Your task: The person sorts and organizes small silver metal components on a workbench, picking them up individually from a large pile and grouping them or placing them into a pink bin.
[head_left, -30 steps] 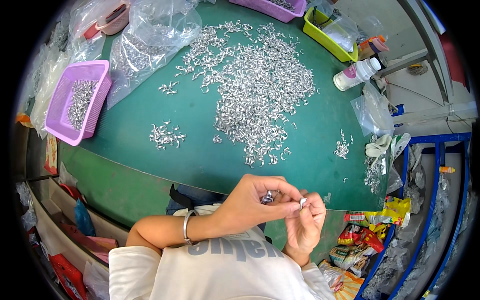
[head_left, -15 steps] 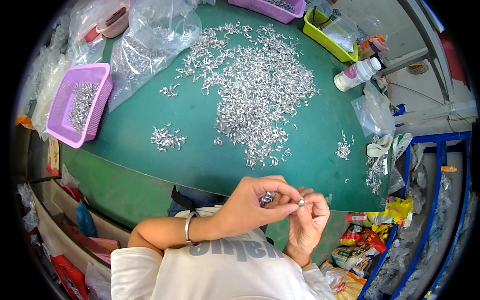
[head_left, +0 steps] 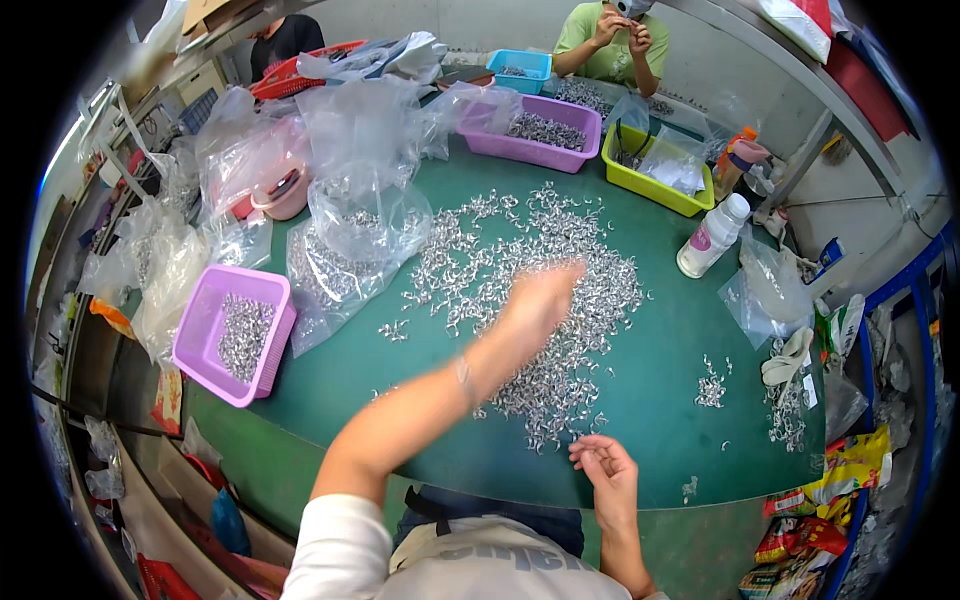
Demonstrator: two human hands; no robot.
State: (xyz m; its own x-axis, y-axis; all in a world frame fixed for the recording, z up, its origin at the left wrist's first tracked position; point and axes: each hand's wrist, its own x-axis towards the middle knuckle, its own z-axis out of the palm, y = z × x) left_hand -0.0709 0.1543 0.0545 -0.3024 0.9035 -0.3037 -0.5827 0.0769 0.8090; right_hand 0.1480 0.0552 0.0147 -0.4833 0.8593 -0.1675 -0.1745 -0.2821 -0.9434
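My left hand (head_left: 540,302), blurred by motion, is over the wide heap of small curved silvery metal pieces (head_left: 570,365) on the green table. Its fingers are too smeared to show whether they hold anything. A bracelet (head_left: 464,378) circles that wrist. Close to the table's front edge, just beyond the heap's near end, is my right hand (head_left: 608,470). Its fingers are loosely bent, thumb apart, and no piece shows in them. A small cluster of the same pieces (head_left: 711,388) lies farther right.
At left stands a purple basket (head_left: 283,340) part-filled with pieces, beside clear plastic bags (head_left: 355,245). Another purple basket (head_left: 480,145), a lime-green basket (head_left: 655,188) and a white bottle (head_left: 705,245) line the far side. A person in a green shirt (head_left: 615,60) works across the table.
My hands were together near my chest, working on a small metal piece. The left has swung forward over the heap; the right has come apart from it. The view has tilted up.
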